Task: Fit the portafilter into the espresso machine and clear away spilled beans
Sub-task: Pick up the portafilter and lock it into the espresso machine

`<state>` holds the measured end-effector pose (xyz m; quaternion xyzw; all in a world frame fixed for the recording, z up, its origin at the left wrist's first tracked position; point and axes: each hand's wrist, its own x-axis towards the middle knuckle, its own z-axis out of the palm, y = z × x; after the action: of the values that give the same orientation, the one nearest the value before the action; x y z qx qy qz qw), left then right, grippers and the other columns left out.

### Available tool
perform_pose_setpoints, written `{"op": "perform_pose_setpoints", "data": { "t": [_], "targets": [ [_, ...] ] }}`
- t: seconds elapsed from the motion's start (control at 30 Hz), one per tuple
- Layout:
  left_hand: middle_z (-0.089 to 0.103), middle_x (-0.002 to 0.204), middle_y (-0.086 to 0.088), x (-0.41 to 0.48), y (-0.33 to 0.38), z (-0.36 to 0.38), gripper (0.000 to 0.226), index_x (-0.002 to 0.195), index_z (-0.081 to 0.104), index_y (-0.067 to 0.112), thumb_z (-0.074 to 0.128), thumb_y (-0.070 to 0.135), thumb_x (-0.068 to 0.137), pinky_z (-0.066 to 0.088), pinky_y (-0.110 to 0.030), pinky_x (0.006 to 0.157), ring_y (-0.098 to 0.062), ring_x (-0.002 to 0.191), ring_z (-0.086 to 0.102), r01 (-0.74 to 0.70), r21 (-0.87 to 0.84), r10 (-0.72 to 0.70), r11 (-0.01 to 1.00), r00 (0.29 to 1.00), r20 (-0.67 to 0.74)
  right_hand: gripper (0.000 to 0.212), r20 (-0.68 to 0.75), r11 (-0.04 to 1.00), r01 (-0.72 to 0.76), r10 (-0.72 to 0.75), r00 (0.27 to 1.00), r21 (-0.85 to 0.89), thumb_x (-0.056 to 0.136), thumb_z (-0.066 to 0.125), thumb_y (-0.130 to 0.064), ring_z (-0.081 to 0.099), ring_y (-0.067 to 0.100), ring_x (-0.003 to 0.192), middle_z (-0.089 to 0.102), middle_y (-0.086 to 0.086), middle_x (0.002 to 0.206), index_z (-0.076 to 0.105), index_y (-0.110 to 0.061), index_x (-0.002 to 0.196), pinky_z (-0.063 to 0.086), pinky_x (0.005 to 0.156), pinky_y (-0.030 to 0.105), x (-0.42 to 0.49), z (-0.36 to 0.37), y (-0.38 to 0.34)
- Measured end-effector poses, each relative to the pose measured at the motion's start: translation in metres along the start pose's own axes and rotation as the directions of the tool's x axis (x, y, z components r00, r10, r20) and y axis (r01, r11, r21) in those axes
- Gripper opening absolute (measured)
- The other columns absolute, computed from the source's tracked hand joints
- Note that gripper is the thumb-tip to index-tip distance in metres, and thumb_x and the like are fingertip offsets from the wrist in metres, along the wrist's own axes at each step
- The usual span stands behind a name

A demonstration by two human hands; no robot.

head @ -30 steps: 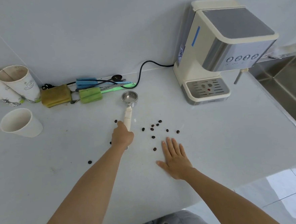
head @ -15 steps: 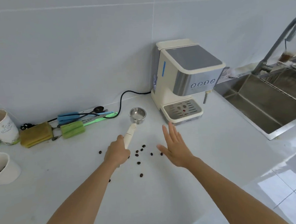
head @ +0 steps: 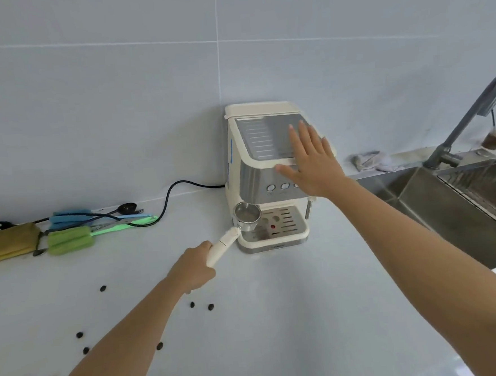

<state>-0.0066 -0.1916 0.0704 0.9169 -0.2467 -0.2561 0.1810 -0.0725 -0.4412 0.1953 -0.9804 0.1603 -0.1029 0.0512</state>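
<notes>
Left hand: clenched on the portafilter handle, basket over the drip tray.
Right hand: released, flat on the espresso machine, near the table's back edge.
Risk: misaligned lugs may jam; beans are uncleared.

Open counter ahead of the espresso machine; I see scattered beans low left. Left flank crowded: power cord, brushes, sponge along the wall. My right hand covers the machine's top right; my left hand and portafilter fill the gap above the drip tray. Sink drops off right.
</notes>
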Motion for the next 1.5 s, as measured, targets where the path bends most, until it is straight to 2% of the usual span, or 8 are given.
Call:
{"op": "perform_pose_setpoints", "data": {
  "t": [0.1, 0.2, 0.3, 0.57, 0.73, 0.93, 1.1, 1.5],
  "targets": [
    [0.050, 0.083, -0.007, 0.005, 0.020, 0.005, 0.037, 0.112, 0.042, 0.014, 0.050, 0.008, 0.076, 0.050, -0.034, 0.050, -0.023, 0.060, 0.051, 0.019, -0.025, -0.019, 0.999, 1.000, 0.012, 0.074, 0.102, 0.995, 0.104, -0.102, 0.989, -0.010, 0.091, 0.029, -0.056, -0.011, 0.023, 0.143, -0.008, 0.006, 0.157, -0.006, -0.021, 0.145, -0.003, 0.116, 0.042, 0.013, 0.000, 0.015],
    [0.048, 0.078, -0.004, 0.011, 0.035, 0.006, 0.038, 0.112, 0.043, 0.014, 0.048, 0.007, 0.075, 0.044, -0.027, 0.041, -0.019, 0.053, 0.048, 0.055, -0.037, -0.055, 0.998, 0.998, 0.008, 0.072, 0.115, 0.984, 0.179, -0.175, 0.978, -0.025, 0.090, 0.028, -0.058, -0.008, 0.024, 0.143, -0.005, 0.005, 0.157, -0.002, -0.023, 0.146, 0.000, 0.116, 0.043, 0.020, 0.002, 0.020],
    [0.050, 0.082, -0.008, 0.018, 0.043, 0.002, 0.037, 0.112, 0.043, 0.014, 0.049, 0.007, 0.076, 0.045, -0.028, 0.044, -0.019, 0.053, 0.048, 0.082, -0.031, -0.082, 0.996, 0.997, 0.000, 0.071, 0.110, 0.976, 0.214, -0.210, 0.971, -0.029, 0.089, 0.026, -0.059, -0.005, 0.025, 0.144, -0.002, 0.006, 0.157, -0.001, -0.024, 0.146, 0.002, 0.116, 0.043, 0.021, 0.002, 0.022],
    [0.054, 0.093, -0.014, 0.036, 0.055, -0.010, 0.037, 0.110, 0.044, 0.013, 0.052, 0.008, 0.075, 0.055, -0.043, 0.063, -0.024, 0.061, 0.051, 0.045, 0.007, -0.045, 0.999, 0.999, -0.007, 0.067, 0.117, 0.943, 0.322, -0.311, 0.943, -0.089, 0.091, 0.026, -0.056, 0.001, 0.028, 0.143, 0.004, 0.009, 0.157, 0.005, -0.023, 0.146, 0.008, 0.116, 0.043, 0.022, 0.000, 0.026],
    [0.057, 0.098, -0.018, 0.045, 0.060, -0.014, 0.039, 0.112, 0.045, 0.014, 0.053, 0.008, 0.074, 0.055, -0.044, 0.063, -0.027, 0.063, 0.054, 0.004, 0.022, -0.004, 1.000, 1.000, 0.002, 0.063, 0.112, 0.933, 0.342, -0.331, 0.937, -0.108, 0.091, 0.026, -0.055, 0.010, 0.028, 0.142, 0.014, 0.010, 0.155, 0.013, -0.022, 0.144, 0.014, 0.114, 0.042, 0.023, 0.001, 0.026],
    [0.055, 0.085, -0.011, 0.054, 0.062, -0.017, 0.035, 0.107, 0.048, 0.013, 0.051, 0.006, 0.073, 0.049, -0.034, 0.055, -0.020, 0.049, 0.049, -0.033, -0.014, 0.033, 0.999, 0.999, 0.008, 0.062, 0.096, 0.930, 0.350, -0.340, 0.935, -0.115, 0.091, 0.027, -0.055, 0.018, 0.028, 0.139, 0.022, 0.009, 0.151, 0.019, -0.021, 0.142, 0.019, 0.112, 0.041, 0.022, 0.000, 0.025],
    [0.048, 0.072, 0.003, 0.060, 0.061, -0.019, 0.035, 0.107, 0.050, 0.013, 0.052, 0.004, 0.073, 0.038, -0.021, 0.044, -0.015, 0.043, 0.047, -0.068, -0.046, 0.069, 0.997, 0.997, 0.030, 0.062, 0.088, 0.929, 0.348, -0.339, 0.937, -0.125, 0.091, 0.028, -0.054, 0.021, 0.027, 0.138, 0.024, 0.010, 0.150, 0.020, -0.020, 0.142, 0.021, 0.113, 0.041, 0.021, 0.000, 0.025],
    [0.050, 0.075, -0.003, 0.078, 0.056, -0.031, 0.037, 0.109, 0.052, 0.007, 0.053, 0.001, 0.072, 0.038, -0.023, 0.045, -0.017, 0.044, 0.046, -0.101, -0.099, 0.106, 0.990, 0.994, 0.038, 0.061, 0.081, 0.932, 0.338, -0.330, 0.941, -0.133, 0.091, 0.028, -0.054, 0.020, 0.026, 0.138, 0.025, 0.008, 0.150, 0.021, -0.021, 0.142, 0.022, 0.112, 0.040, 0.022, 0.001, 0.025]
  ]
}}
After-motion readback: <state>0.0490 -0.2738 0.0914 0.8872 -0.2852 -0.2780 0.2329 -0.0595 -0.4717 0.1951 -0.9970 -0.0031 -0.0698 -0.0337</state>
